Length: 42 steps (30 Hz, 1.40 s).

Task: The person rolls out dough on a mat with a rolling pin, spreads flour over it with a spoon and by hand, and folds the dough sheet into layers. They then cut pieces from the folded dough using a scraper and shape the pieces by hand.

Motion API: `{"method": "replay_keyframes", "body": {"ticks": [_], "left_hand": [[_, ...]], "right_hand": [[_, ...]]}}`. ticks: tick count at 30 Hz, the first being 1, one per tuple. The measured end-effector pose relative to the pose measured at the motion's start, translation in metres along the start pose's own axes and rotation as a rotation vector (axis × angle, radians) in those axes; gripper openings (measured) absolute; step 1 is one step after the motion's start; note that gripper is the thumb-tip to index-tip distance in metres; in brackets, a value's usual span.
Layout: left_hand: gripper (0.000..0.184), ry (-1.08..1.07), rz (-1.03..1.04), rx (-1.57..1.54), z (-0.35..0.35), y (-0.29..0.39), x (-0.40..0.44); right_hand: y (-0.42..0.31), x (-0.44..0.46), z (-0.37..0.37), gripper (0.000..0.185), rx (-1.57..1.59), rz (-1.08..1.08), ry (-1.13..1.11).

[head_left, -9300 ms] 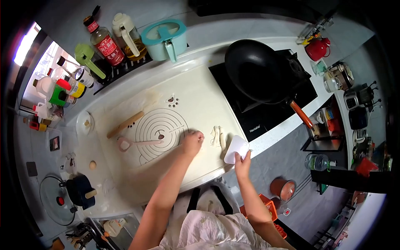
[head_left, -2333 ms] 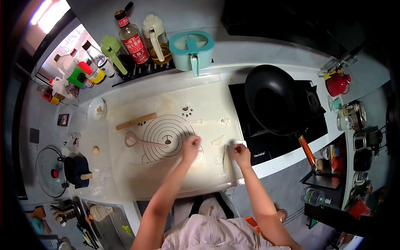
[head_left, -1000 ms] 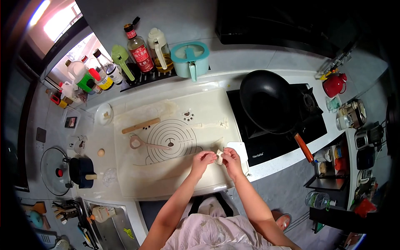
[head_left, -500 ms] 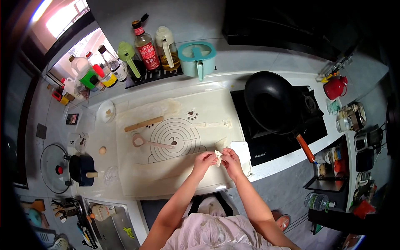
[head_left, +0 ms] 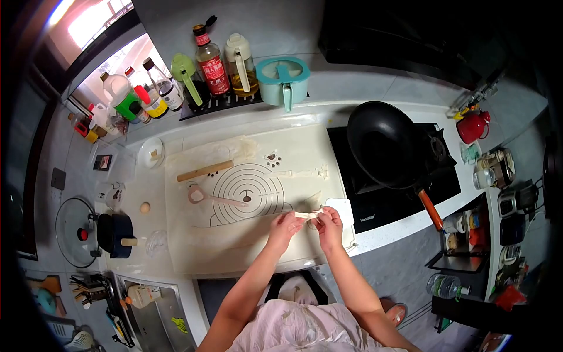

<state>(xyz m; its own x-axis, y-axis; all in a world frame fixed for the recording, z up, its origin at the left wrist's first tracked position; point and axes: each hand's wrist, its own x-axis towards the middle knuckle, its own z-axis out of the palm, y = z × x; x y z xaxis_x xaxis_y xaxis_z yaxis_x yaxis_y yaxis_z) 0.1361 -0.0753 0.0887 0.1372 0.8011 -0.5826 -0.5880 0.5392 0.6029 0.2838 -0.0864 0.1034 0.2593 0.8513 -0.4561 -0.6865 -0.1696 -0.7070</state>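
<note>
A short pale strip of dough (head_left: 306, 215) is stretched between my two hands above the front right of the pastry mat (head_left: 182, 258). My left hand (head_left: 285, 227) pinches its left end, and my right hand (head_left: 329, 226) pinches the right end. Just beyond the right hand lies a small flat piece of dough (head_left: 314, 200). A white scraper-like board (head_left: 340, 212) is beside that hand, at the mat's right edge. Further back, a thin dough strip (head_left: 299, 174) rests on the mat. A pink slotted-looking spoon (head_left: 220, 199) lies across the printed circles.
A wooden rolling pin (head_left: 205, 171) lies near a thin dough sheet (head_left: 223, 151) at the back left. On the right, a black wok (head_left: 384, 144) sits on the stove (head_left: 375, 211). An egg (head_left: 145, 207) and a dark blue pot (head_left: 117, 234) stand left of the mat.
My hands have moved apart slightly, and the dough between them has gone from a bunched, upright piece to a longer, level strip. The view has shifted a little.
</note>
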Motion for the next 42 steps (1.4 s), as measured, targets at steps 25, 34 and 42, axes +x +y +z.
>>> {"method": "replay_keyframes", "body": {"ticks": [25,34,42], "left_hand": [[0.026,0.033,0.08,-0.099,-0.024,0.039,0.056],[0.02,0.39,0.304,0.379,-0.072,0.022,0.107],[0.024,-0.035,0.309,0.644,0.012,0.0,0.004]], "right_hand": [[-0.022,0.01,-0.015,0.017,0.127,0.269,0.044],[-0.016,0.005,-0.007,0.021,0.089,0.245,0.114],[0.0,0.004,0.007,0.019,-0.065,0.24,0.06]]}}
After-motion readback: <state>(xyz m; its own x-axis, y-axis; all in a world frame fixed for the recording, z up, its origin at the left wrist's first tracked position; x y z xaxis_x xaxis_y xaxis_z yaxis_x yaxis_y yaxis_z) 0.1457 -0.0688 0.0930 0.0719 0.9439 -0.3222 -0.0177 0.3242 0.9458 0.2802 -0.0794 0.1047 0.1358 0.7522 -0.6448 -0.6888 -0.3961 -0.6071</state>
